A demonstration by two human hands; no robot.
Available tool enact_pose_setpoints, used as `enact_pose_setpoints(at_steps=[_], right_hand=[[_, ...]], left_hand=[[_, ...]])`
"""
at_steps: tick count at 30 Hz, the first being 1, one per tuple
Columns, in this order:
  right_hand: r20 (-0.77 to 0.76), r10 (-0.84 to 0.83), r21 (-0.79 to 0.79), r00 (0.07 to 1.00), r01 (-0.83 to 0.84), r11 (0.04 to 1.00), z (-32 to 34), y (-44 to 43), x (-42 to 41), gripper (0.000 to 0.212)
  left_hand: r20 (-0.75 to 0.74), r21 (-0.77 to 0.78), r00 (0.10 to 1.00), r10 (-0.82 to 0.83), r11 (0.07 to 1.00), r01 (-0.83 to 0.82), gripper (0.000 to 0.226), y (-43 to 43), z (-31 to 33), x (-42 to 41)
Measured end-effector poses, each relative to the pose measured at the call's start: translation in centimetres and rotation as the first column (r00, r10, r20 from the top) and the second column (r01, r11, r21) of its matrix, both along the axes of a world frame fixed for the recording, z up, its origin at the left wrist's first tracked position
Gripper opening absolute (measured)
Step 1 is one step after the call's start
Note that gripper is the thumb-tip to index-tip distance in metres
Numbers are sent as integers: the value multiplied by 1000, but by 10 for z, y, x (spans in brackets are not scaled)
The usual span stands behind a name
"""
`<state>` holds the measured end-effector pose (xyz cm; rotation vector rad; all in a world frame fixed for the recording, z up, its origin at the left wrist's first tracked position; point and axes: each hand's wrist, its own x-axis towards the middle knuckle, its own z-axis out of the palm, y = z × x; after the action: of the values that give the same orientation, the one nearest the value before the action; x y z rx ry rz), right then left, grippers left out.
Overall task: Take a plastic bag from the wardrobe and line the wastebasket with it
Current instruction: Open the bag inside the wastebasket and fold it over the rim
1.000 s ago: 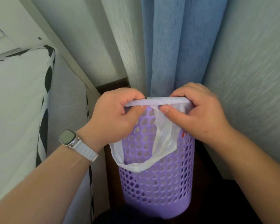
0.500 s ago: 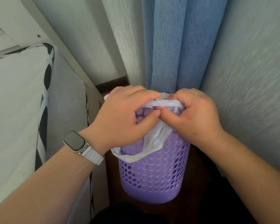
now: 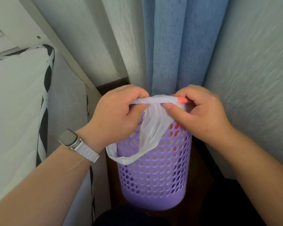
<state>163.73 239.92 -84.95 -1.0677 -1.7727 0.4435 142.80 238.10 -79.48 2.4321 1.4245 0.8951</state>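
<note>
Over on the left, a soft white pillow (image 3: 15, 98) with black trim, and a white-strapped watch (image 3: 69, 139) on the wrist. Left hand (image 3: 116, 116) is pinched shut on the thin, crinkly white plastic bag (image 3: 151, 128), stretching its rolled edge over the rim. Below sits the round lilac wastebasket (image 3: 155, 175), rigid plastic dotted with holes, on the dark floor in the corner. Right hand (image 3: 198, 115) is closed on the same edge, where a red patch shows, possibly print. Bag's in, I'd say; one handle loop hangs outside, so cuffing the rim remains. Ribbed blue curtain (image 3: 183, 46) behind.
</note>
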Motion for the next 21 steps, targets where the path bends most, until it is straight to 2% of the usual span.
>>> enact_pose_setpoints(at_steps=[7, 10, 13, 15, 17, 21], right_hand=[[-42, 8, 12, 999, -7, 1000, 3, 0, 2, 25], [-55, -41, 16, 998, 42, 999, 4, -1, 0, 21], [-31, -89, 28, 996, 90, 996, 5, -4, -3, 20], [-25, -104, 29, 994, 104, 994, 5, -4, -4, 19], [-30, -102, 28, 994, 103, 994, 4, -5, -6, 20], [7, -54, 46, 999, 53, 998, 5, -8, -12, 20]], left_hand=[[27, 51, 998, 53, 997, -54, 14, -3, -2, 3], [18, 74, 998, 64, 995, -65, 15, -5, -2, 6], [48, 31, 998, 31, 999, -32, 14, -5, 3, 5], [51, 19, 998, -20, 1000, 19, 23, -7, 9, 5], [-34, 54, 999, -41, 998, 43, 34, -10, 10, 9], [-184, 122, 983, -6, 992, 28, 35, -8, 4, 16]])
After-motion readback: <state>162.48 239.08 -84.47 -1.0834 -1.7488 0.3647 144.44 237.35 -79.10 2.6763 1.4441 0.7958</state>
